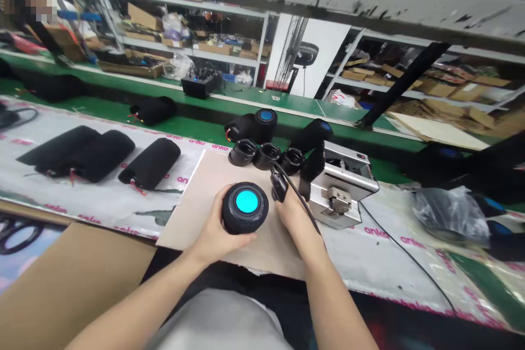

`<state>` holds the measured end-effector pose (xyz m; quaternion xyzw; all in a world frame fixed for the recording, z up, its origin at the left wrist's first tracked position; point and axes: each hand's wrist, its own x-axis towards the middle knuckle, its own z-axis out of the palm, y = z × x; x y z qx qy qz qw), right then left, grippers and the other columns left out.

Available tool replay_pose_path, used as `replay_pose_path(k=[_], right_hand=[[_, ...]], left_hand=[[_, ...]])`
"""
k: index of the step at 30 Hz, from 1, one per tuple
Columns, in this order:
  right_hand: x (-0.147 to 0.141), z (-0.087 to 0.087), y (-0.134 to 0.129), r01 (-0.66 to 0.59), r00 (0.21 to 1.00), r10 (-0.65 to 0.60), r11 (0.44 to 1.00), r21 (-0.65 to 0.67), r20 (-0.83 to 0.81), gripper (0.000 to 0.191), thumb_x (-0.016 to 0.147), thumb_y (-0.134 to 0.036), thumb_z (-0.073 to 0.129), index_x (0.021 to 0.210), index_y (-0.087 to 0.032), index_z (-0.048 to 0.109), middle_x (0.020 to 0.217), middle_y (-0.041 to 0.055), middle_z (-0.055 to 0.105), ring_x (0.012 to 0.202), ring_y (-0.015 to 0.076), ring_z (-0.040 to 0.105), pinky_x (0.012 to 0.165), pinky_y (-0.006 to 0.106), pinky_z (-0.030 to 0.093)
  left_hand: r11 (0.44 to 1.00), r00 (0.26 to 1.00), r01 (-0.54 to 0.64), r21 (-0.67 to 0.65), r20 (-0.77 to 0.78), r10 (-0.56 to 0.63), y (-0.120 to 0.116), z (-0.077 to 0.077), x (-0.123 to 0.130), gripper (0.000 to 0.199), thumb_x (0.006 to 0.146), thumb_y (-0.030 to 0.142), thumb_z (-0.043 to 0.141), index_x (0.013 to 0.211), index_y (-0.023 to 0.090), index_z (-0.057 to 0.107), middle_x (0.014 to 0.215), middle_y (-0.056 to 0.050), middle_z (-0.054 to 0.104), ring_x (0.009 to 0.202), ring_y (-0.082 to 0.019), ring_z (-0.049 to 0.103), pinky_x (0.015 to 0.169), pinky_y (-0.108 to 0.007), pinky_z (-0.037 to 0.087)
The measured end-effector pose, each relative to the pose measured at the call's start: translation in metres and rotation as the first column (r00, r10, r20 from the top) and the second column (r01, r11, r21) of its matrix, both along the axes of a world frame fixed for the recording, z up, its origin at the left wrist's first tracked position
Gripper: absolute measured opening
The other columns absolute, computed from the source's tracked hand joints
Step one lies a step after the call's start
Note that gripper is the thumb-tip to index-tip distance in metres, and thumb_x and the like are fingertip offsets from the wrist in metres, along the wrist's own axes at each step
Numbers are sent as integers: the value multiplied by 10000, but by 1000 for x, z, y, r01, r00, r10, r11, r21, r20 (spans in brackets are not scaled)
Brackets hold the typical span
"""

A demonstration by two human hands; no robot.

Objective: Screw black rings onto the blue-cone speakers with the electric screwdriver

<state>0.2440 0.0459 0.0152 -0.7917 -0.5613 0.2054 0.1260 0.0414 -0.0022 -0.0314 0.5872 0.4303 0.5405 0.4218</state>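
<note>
- Left hand: wrapped around a black cylinder (cyan disc uppermost), over the cardboard sheet's middle.
- Right hand: gripping a corded black tool, just beside the cylinder.
- Metal-cased device: by the sheet's right edge.
- Three black rings: along its far edge.
- Green workbench: partly under printed white covering.
- Background: loaded shelves.
</note>
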Motion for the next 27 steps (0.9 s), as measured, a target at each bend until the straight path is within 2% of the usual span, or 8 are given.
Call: replay_pose_path(k=[3, 5, 9, 13, 16, 22, 24, 27], right_hand=[[8, 3, -8, -7, 995, 11, 999, 36, -99, 494, 920, -206, 699, 1394, -210, 558, 1150, 85, 720, 987, 252, 726, 927, 450, 598], [15, 8, -16, -4, 981, 18, 997, 73, -192, 515, 855, -185, 697, 1346, -239, 554, 1025, 54, 740, 881, 254, 743, 835, 405, 599], [22, 29, -42, 42, 911, 32, 985, 169, -411, 435, 844, -323, 696, 1231, -277, 504, 1050, 12, 736, 712, 208, 745, 596, 320, 576], [14, 63, -79, 92, 814, 83, 959, 269, -575, 427, 818, -452, 763, 1126, -272, 529, 1069, 6, 745, 711, 188, 742, 610, 316, 599], [5, 81, -99, 53, 832, 155, 933, 355, -532, 420, 794, -438, 808, 1127, -274, 611, 1012, 15, 769, 808, 221, 757, 749, 368, 636], [-4, 81, -114, -204, 873, 356, 887, 414, -333, 360, 905, -261, 669, 1253, -340, 620, 1097, -8, 771, 966, 215, 773, 778, 315, 642], [-4, 79, -116, -228, 873, 375, 878, 421, -310, 371, 893, -236, 669, 1248, -339, 629, 1072, -11, 769, 953, 218, 774, 807, 329, 646], [1, 78, -117, -158, 876, 334, 880, 447, -348, 374, 875, -313, 755, 1234, -324, 652, 1092, 14, 767, 967, 243, 770, 806, 354, 665]], left_hand=[[998, 998, 69, 1, -6, -69, 2, 3, -7, 1056, 662, 302, 954, 1551, 244, 387, 1587, -174, 524, 1506, -407, 507, 1242, -591, 443], [984, 984, 180, 1, -16, -180, 5, 7, -18, 1055, 720, 309, 920, 1600, 248, 341, 1642, -182, 468, 1550, -412, 448, 1256, -588, 429], [927, 925, 375, -19, -53, -375, 14, 13, -38, 974, 775, 316, 880, 1596, 249, 360, 1670, -189, 421, 1585, -411, 389, 1304, -599, 346], [969, 966, 245, -20, -74, -246, 13, 16, -25, 1009, 612, 348, 1003, 1452, 268, 450, 1503, -171, 545, 1457, -420, 530, 1232, -619, 435], [988, 988, 137, 70, -86, -131, 2, 13, 0, 1092, 577, 399, 1024, 1478, 294, 416, 1492, -149, 503, 1417, -404, 549, 1185, -606, 480], [976, 990, -32, 214, -124, 60, -19, -3, 36, 1005, 692, 379, 960, 1520, 320, 393, 1475, -131, 456, 1441, -391, 504, 1200, -618, 451], [974, 991, -36, 222, -120, 64, -24, -5, 39, 1030, 714, 378, 947, 1552, 321, 351, 1532, -149, 423, 1486, -403, 467, 1223, -625, 428], [972, 995, 40, 233, -94, -19, -29, -1, 36, 1026, 796, 359, 883, 1611, 306, 263, 1634, -179, 369, 1563, -414, 391, 1272, -639, 364]])
